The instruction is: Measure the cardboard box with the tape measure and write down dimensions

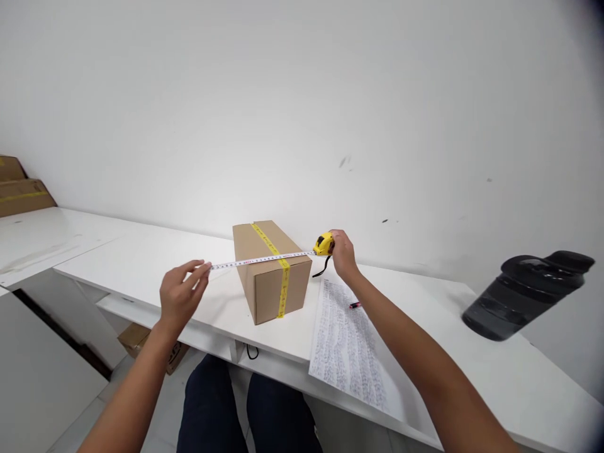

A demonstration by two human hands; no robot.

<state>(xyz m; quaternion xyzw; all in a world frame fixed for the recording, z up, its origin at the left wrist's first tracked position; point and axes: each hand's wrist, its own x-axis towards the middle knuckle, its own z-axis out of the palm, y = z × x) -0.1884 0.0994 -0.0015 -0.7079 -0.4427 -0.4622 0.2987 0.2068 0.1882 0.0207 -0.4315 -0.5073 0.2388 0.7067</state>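
One carton (268, 284) sits on the counter (419, 302), just off mid-view toward seven o'clock. Measuring across its top seems the step in hand: at the carton's nine o'clock the left hand (184, 292) pinches the end of the blade (259, 260) — at three, the right hand (343, 251) grips the yellow case (324, 244). A taut, steady blade seems called for. Whether it touches the cardboard is unclear; its figures are illegible — the right forearm (401, 333) partly covers a pen (355, 305) and sheet (346, 352).

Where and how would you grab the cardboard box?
Probably by its two long sides, one palm on each, coming in from left and right. The box is a plain closed block with no handle in view, its long axis runs away from the person, and its far end seems close to the wall. Clear the tape measure first: its strip crosses the top.
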